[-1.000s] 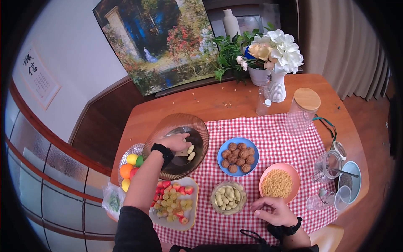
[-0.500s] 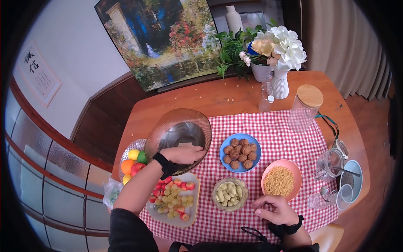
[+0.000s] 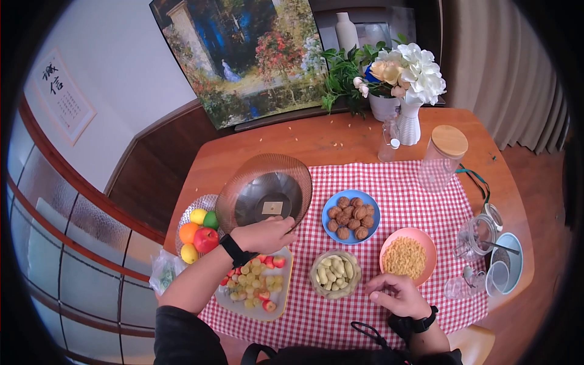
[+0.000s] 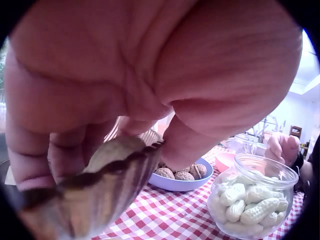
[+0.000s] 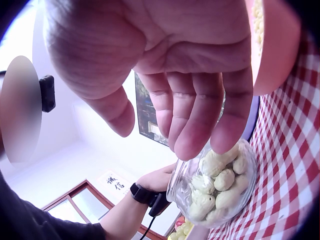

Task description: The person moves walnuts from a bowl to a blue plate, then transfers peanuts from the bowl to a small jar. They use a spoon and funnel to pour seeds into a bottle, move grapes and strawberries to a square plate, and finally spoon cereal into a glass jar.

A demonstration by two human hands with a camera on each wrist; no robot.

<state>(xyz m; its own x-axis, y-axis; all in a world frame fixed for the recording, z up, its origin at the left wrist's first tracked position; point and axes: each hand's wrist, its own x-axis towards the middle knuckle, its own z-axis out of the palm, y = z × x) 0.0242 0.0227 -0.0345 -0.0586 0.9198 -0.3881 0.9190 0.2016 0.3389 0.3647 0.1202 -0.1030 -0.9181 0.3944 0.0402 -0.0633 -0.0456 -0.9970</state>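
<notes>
My left hand point(image 3: 264, 235) is over the near rim of the ribbed brown glass bowl point(image 3: 243, 176), palm down. In the left wrist view, its fingers curl round a pale unshelled peanut point(image 4: 115, 150), just behind the bowl's wavy rim; the palm hides part of the grip. A small beige square point(image 3: 272, 208) shows on the bowl's bottom. A glass jar point(image 3: 358, 283) of peanuts stands right of this hand. My right hand point(image 3: 401, 297) holds nothing, its fingers loosely bent, between the jar and the pink bowl point(image 3: 431, 243) of small yellow pieces.
Beyond the jar is a blue plate point(image 3: 326, 207) of walnuts. A tray point(image 3: 283, 298) with grapes and small red fruit lies below my left wrist, near a fruit bowl point(image 3: 207, 201). Glass jars, a light blue bowl point(image 3: 518, 267) and a wooden-lidded canister point(image 3: 439, 164) stand at right.
My left hand has come from inside the brown bowl toward its near rim. The peanuts seen in the bowl earlier no longer show there. The right hand has stayed in place.
</notes>
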